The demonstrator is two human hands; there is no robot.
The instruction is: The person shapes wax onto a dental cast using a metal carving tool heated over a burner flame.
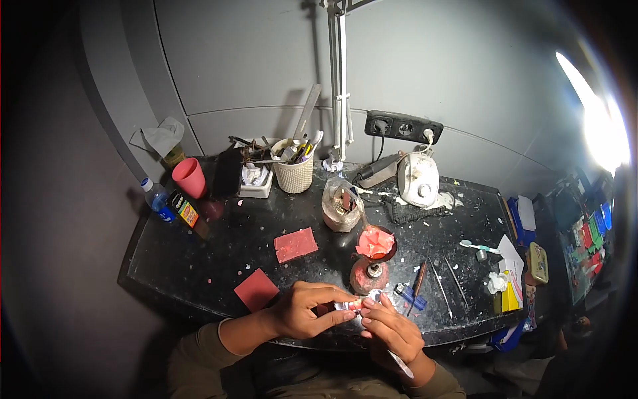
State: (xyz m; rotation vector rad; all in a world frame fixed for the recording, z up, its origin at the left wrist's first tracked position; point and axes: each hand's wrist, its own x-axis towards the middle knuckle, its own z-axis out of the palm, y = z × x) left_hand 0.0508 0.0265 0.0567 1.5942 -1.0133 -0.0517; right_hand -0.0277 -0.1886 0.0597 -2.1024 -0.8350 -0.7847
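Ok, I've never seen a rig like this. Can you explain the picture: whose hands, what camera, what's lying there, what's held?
There is no machine: these are a person's bare hands. The single picture comes from a camera on that person's head, looking forward and down.

The left hand and right hand meet at the near edge of a dark worktop, fingers around a small pink-and-white piece. A slim, pale tool sticks out below the right hand; its other end is hidden.

On the worktop lie two flat reddish sheets, a toothbrush and slender tools. Farther back stand a pink cup and a woven holder full of implements.
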